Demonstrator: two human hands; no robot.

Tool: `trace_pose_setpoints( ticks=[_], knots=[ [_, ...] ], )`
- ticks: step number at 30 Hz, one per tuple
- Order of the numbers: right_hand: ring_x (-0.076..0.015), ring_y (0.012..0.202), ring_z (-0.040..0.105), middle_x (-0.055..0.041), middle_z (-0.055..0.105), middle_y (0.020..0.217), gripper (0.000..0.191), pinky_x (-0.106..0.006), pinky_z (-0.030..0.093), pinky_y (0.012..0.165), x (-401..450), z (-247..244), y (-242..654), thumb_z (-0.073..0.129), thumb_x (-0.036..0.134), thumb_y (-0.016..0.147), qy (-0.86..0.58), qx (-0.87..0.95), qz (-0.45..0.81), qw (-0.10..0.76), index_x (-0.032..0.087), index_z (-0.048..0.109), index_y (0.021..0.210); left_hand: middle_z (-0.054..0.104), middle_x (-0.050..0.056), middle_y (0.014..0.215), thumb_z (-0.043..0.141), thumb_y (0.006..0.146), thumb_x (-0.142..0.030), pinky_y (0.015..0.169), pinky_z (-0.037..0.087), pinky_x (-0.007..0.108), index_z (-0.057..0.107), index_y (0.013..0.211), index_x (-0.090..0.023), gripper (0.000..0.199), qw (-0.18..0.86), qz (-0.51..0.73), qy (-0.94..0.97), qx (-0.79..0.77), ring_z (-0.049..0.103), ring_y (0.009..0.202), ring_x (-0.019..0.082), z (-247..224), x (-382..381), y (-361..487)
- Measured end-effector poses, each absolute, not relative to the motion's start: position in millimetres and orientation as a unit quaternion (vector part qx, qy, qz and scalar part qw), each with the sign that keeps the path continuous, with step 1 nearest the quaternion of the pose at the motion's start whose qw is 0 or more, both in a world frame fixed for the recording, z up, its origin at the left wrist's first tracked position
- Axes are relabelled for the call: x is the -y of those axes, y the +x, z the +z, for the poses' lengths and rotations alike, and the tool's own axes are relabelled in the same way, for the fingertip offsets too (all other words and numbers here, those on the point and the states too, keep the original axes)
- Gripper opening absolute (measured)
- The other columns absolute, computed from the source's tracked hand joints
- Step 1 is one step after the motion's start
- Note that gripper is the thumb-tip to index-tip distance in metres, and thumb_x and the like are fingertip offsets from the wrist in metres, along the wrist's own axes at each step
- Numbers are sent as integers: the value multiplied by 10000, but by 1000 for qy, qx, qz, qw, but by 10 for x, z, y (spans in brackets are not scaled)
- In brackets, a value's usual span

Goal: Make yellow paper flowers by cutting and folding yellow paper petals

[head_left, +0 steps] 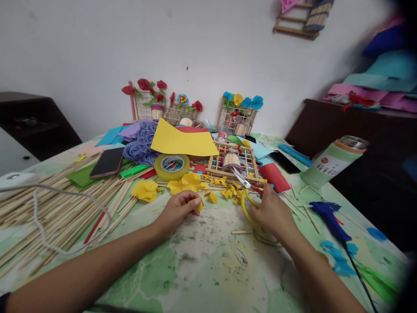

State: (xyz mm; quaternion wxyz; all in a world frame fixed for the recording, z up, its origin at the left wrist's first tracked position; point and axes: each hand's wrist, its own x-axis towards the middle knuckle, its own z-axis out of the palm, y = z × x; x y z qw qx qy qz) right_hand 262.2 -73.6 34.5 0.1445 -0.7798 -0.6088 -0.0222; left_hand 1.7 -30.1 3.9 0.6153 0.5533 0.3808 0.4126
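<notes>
My left hand (180, 209), near the middle of the table, is closed in a pinch on a small piece of yellow paper (199, 205). To its right, my right hand (271, 208) has its fingers closed at the handles of a pair of scissors (243, 179). The blades point away toward a small stick basket (232, 161), and a yellow handle loop hangs below the fingers. Just beyond my left hand lie yellow paper petals (186, 183) and a yellow paper flower (145, 191). Yellow scraps (230, 192) are scattered between the hands.
Bamboo sticks (65, 213) cover the left, crossed by a white cable (41, 226). Behind stand clear tape (171, 168), purple yarn (141, 141), a yellow sheet (185, 140) and a stick frame (249, 158). At right are a glue gun (330, 219) and a bottle (332, 161).
</notes>
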Motion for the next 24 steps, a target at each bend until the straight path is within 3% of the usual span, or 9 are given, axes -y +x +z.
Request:
trace_pose_setpoints(
  ticks=[3,7,13,24],
  knots=[
    [-251,736,612,-96,644,904,579,-308,408,590,755,380,2582,590,429,710,-777,598,5,197,177,432,1206,618,19,736,668,724,-388,600,466,225,609,791,-140,263,601,411,566,-388,557,611,107,53,300,19],
    [-186,754,588,-74,617,1053,678,-271,423,613,816,342,2448,602,359,726,-674,690,60,255,250,350,1346,615,17,713,693,687,-398,594,472,236,620,769,-142,279,590,400,574,-402,546,611,117,102,322,25],
    [-187,827,594,-51,608,1084,526,-286,431,698,930,289,2227,637,335,702,-591,774,93,207,291,512,1211,612,18,708,709,665,-395,597,476,243,626,764,-142,284,589,403,574,-401,536,638,131,118,326,20],
    [-222,881,593,-67,620,1018,571,-305,417,730,956,337,2224,641,514,701,-568,806,70,153,255,516,1195,571,-5,664,707,672,-358,579,464,225,615,757,-150,243,592,418,573,-383,507,621,115,61,306,-5]
  ],
)
